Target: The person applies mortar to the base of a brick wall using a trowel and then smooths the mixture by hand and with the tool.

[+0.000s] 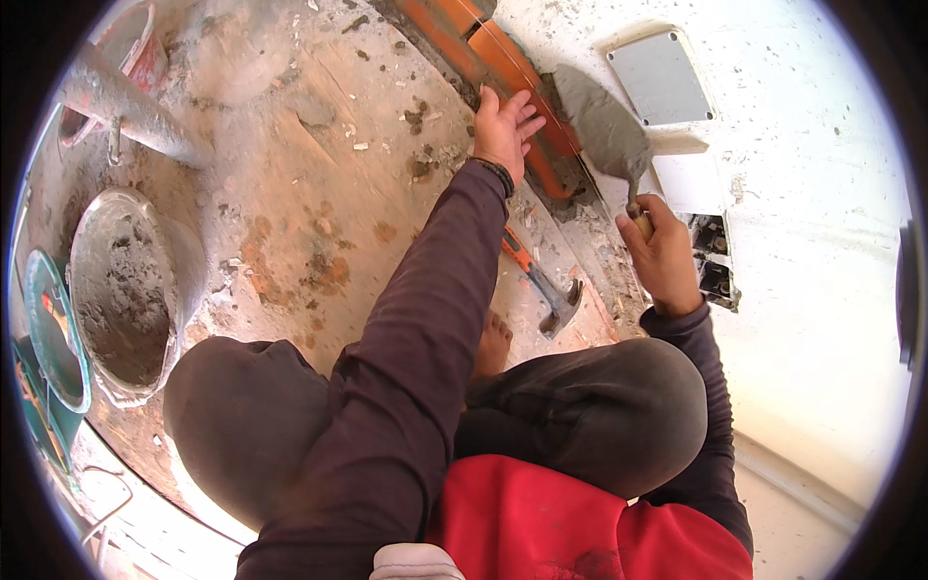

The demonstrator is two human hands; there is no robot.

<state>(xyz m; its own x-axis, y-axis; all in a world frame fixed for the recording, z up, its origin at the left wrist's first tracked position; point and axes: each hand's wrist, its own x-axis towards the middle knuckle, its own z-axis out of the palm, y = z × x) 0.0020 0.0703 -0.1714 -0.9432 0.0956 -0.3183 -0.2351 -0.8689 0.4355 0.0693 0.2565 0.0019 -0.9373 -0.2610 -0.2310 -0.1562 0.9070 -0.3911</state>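
Observation:
Along the foot of the white wall runs a row of orange bricks [505, 66], with wet grey mortar about them and a thin string stretched above. My left hand [503, 133] reaches over the row's edge, fingers spread and nothing in them; whether it touches a brick I cannot tell. In my right hand [665, 256] is the handle of a trowel [634, 203], closed in the fingers. Grey mortar covers the trowel's blade, which hangs beside the bricks next to the wall.
A claw hammer [553, 295] with an orange handle lies on the floor by my foot. To the left stand a mortar-smeared bucket [188, 266], a green bucket [37, 280] and a pole [145, 116]. The wall has a grey cover plate [662, 77] and an open socket box [713, 259].

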